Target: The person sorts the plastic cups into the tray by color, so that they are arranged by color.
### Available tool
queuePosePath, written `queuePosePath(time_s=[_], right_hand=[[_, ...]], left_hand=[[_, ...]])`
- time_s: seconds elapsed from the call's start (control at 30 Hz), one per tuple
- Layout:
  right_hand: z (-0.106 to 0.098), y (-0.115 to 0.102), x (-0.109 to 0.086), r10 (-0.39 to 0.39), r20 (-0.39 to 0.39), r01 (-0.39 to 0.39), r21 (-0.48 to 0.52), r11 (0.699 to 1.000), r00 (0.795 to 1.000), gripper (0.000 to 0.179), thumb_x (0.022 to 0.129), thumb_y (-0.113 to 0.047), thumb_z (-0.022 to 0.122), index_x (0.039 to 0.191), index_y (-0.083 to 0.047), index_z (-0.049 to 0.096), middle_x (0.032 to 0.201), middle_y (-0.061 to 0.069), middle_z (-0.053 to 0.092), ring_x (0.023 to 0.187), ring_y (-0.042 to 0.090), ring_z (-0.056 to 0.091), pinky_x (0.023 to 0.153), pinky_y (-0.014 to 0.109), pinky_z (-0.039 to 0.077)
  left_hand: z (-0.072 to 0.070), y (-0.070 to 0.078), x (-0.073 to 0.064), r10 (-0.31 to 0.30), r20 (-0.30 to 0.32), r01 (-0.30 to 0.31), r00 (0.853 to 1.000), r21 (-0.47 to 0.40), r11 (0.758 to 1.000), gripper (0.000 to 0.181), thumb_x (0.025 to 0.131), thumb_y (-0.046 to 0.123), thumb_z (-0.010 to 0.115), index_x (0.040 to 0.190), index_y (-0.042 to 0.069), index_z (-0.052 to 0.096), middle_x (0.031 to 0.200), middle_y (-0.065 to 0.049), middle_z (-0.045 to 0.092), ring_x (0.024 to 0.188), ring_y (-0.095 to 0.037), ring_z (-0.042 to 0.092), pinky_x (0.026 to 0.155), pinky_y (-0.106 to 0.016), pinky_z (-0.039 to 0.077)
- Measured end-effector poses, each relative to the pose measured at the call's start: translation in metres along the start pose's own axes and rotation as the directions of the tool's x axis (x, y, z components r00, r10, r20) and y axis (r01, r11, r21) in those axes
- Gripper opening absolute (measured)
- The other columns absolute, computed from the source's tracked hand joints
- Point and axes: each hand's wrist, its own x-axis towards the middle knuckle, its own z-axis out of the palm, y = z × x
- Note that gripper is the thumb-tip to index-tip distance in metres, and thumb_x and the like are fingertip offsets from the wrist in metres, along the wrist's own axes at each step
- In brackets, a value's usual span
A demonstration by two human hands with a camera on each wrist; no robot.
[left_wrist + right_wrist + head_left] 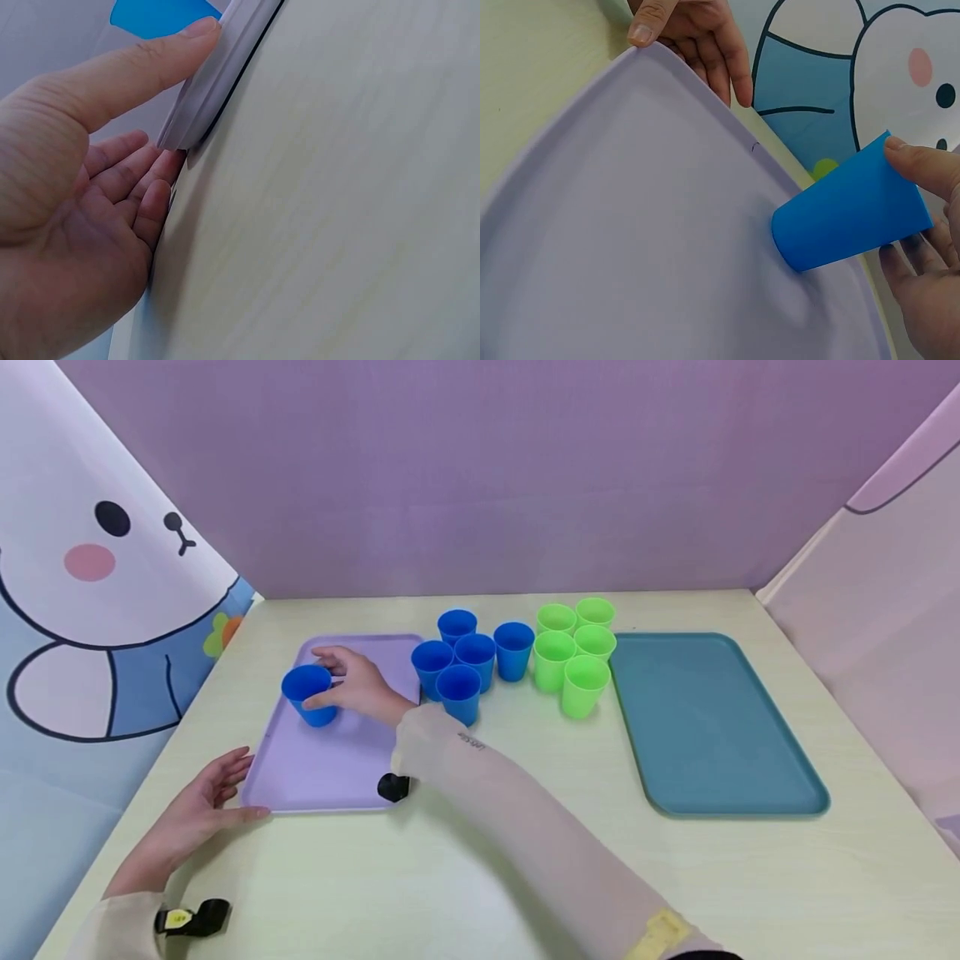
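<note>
My right hand [358,685] holds a blue cup [309,697] near its rim, thumb on one side and fingers on the other. The cup is over the left part of the purple tray [337,768]; in the right wrist view the base of the blue cup [847,206] is right at the tray's surface. My left hand [202,802] is at the tray's near left corner. Its thumb rests on the rim, while the other fingers stretch loosely along the outer side, as the left wrist view shows of the left hand [97,180].
Several blue cups [458,689] stand upright just right of the purple tray. Beside them is a group of several green cups [585,685]. A teal tray [720,727] lies at the right, close to the green cups. Behind the table [525,877] hangs a purple backdrop [495,477].
</note>
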Motion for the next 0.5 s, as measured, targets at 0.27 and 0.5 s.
queuePosePath(time_s=[0.27, 0.5], right_hand=[[0.0034, -0.0028, -0.0039, 0.019, 0.014, -0.019, -0.022, 1.000, 1.000, 0.072, 0.081, -0.017, 0.084, 0.145, -0.019, 0.051, 0.137, -0.003, 0.059, 0.121, 0.012, 0.055, 0.099, 0.028, 0.048], [0.0069, -0.0071, -0.0060, 0.039, 0.026, -0.037, -0.083, 0.996, 0.999, 0.071, 0.083, -0.019, 0.083, 0.146, -0.023, 0.049, 0.138, -0.006, 0.058, 0.124, 0.010, 0.053, 0.100, 0.028, 0.048]], left_hand=[[0.0006, -0.0011, -0.0012, -0.012, -0.008, 0.012, 1.000, 0.012, 1.000, 0.108, 0.087, 0.026, 0.079, 0.158, 0.000, 0.003, 0.157, -0.032, 0.021, 0.139, -0.050, 0.027, 0.094, -0.004, 0.038], [0.0021, -0.0007, -0.0012, -0.009, -0.012, 0.010, 1.000, 0.019, 1.000, 0.105, 0.088, 0.022, 0.078, 0.157, -0.002, 0.004, 0.156, -0.033, 0.022, 0.138, -0.050, 0.029, 0.092, -0.005, 0.040]])
